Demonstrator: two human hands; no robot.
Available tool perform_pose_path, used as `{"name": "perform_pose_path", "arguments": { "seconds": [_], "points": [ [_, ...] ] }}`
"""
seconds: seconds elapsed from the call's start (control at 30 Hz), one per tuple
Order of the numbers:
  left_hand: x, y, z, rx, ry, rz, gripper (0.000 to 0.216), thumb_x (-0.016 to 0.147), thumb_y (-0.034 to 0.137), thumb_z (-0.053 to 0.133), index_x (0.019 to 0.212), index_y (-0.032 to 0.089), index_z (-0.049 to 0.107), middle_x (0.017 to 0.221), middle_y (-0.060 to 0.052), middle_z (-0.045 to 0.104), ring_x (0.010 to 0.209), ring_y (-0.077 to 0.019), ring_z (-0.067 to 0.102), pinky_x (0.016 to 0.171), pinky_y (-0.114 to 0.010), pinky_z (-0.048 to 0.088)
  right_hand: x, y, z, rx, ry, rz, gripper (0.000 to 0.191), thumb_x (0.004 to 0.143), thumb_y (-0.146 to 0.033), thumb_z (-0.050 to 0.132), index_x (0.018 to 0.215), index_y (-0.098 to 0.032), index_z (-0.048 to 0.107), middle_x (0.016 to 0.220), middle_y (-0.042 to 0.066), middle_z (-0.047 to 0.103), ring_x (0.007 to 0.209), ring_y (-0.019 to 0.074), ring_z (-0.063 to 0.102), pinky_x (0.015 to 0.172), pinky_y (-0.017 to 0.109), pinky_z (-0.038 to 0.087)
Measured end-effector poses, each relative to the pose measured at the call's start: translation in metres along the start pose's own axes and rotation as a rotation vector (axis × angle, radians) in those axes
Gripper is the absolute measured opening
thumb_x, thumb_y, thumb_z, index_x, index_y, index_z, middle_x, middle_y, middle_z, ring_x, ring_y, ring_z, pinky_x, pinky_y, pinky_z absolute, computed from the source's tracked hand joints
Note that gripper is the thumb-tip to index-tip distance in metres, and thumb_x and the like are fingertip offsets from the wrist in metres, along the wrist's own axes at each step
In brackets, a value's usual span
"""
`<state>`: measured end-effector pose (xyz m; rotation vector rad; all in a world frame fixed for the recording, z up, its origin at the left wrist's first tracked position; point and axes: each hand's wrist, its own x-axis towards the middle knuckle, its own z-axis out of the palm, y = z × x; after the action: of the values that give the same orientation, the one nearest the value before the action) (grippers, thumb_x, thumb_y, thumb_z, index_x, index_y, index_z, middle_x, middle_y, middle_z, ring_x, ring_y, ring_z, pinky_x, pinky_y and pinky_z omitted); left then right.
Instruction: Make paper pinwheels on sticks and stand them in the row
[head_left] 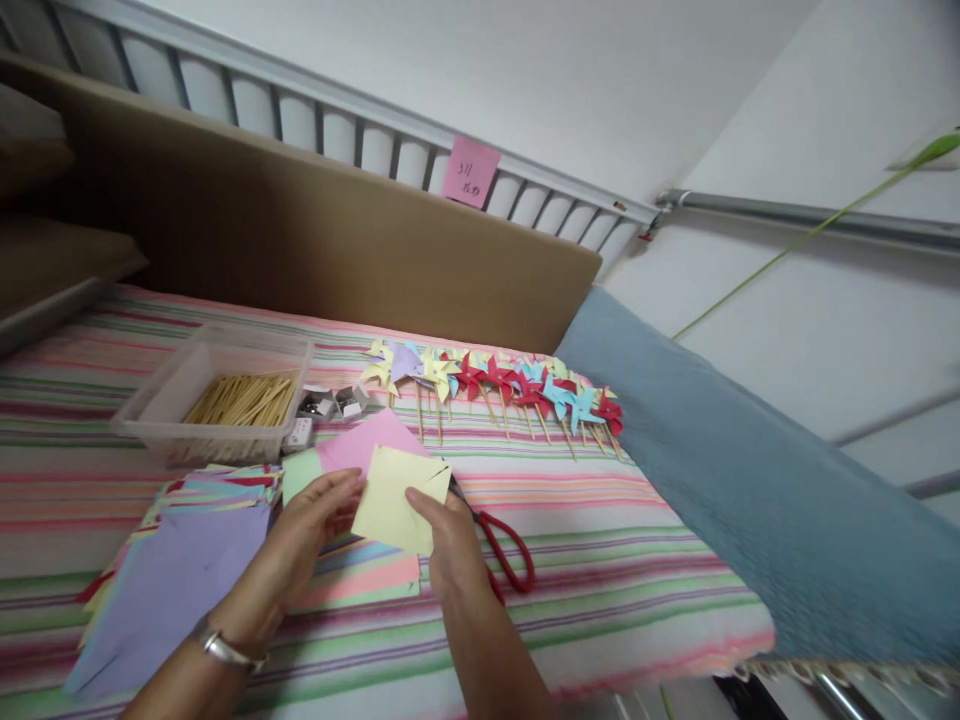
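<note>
A pale yellow paper square (390,500) with slits at its corners is held up in front of me. My right hand (452,540) pinches its right side, thumb on top and fingers hidden beneath. Along the left edge, my left hand (319,515) has its fingers closed against the paper; their tips are partly hidden. Scissors with red handles (517,570) lie right of the square, their blades mostly covered. Under and behind the square are a pink paper sheet (382,432) and other coloured sheets. A stack of slit paper squares (195,560), lilac on top, sits left of my left hand.
A clear plastic box (214,350) holds many thin wooden sticks (244,400). Small boxes of metal pieces (351,402) stand beside it. Finished paper pinwheels (499,380) lie in a row at the back, before a cardboard panel (337,230). Striped cloth (615,560) covers the surface.
</note>
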<state>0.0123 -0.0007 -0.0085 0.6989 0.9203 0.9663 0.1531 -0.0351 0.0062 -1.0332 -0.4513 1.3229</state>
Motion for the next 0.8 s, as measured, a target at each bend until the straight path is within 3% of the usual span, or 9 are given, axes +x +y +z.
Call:
{"name": "perform_pose_path", "arguments": {
  "seconds": [0.13, 0.27, 0.43, 0.5, 0.63, 0.8],
  "points": [
    [-0.001, -0.010, -0.002, 0.044, -0.141, -0.075, 0.028, 0.067, 0.032, 0.073, 0.089, 0.015, 0.069, 0.085, -0.008, 0.072, 0.076, -0.0197, 0.064, 0.071, -0.029, 0.047, 0.001, 0.014, 0.002, -0.002, -0.074, 0.016, 0.031, 0.060, -0.023, 0.074, 0.089, -0.014, 0.069, 0.085, 0.008, 0.073, 0.069, 0.0232, 0.066, 0.068, 0.034, 0.050],
    [-0.002, -0.007, -0.010, 0.088, -0.121, -0.094, 0.027, 0.065, 0.031, 0.074, 0.084, 0.013, 0.070, 0.079, -0.009, 0.073, 0.073, -0.0217, 0.064, 0.070, -0.030, 0.047, 0.004, 0.020, 0.002, -0.073, -0.120, 0.058, 0.028, 0.064, -0.029, 0.073, 0.087, -0.015, 0.069, 0.076, 0.007, 0.072, 0.064, 0.0211, 0.064, 0.064, 0.031, 0.048],
    [-0.006, 0.008, -0.026, 0.113, -0.082, -0.098, 0.028, 0.064, 0.033, 0.073, 0.081, 0.012, 0.071, 0.077, -0.011, 0.072, 0.073, -0.0255, 0.065, 0.069, -0.033, 0.047, 0.016, 0.008, -0.004, -0.259, 0.127, -0.049, 0.034, 0.064, -0.040, 0.073, 0.090, -0.019, 0.068, 0.081, 0.004, 0.069, 0.070, 0.0155, 0.060, 0.060, 0.024, 0.044],
    [-0.008, 0.013, -0.030, 0.117, -0.082, -0.085, 0.026, 0.063, 0.032, 0.073, 0.078, 0.011, 0.071, 0.076, -0.011, 0.072, 0.070, -0.0247, 0.065, 0.066, -0.031, 0.047, 0.019, 0.004, -0.005, -0.277, 0.156, -0.073, 0.035, 0.067, -0.044, 0.070, 0.091, -0.018, 0.067, 0.084, 0.004, 0.068, 0.072, 0.0143, 0.059, 0.062, 0.023, 0.044],
    [-0.010, 0.019, -0.037, 0.098, -0.070, -0.058, 0.024, 0.065, 0.029, 0.071, 0.079, 0.010, 0.072, 0.072, -0.010, 0.072, 0.064, -0.0208, 0.063, 0.061, -0.027, 0.045, 0.016, 0.005, 0.001, -0.238, 0.087, -0.032, 0.042, 0.068, -0.051, 0.068, 0.089, -0.015, 0.067, 0.078, 0.006, 0.068, 0.067, 0.0139, 0.060, 0.061, 0.024, 0.045],
    [-0.013, 0.024, -0.042, 0.047, -0.002, -0.010, 0.017, 0.063, 0.027, 0.073, 0.073, 0.014, 0.073, 0.073, -0.010, 0.073, 0.066, -0.0222, 0.064, 0.063, -0.028, 0.047, 0.005, 0.017, 0.014, -0.202, -0.098, 0.111, 0.048, 0.066, -0.056, 0.067, 0.088, -0.014, 0.065, 0.072, 0.006, 0.069, 0.061, 0.0157, 0.061, 0.057, 0.026, 0.046]
  ]
}}
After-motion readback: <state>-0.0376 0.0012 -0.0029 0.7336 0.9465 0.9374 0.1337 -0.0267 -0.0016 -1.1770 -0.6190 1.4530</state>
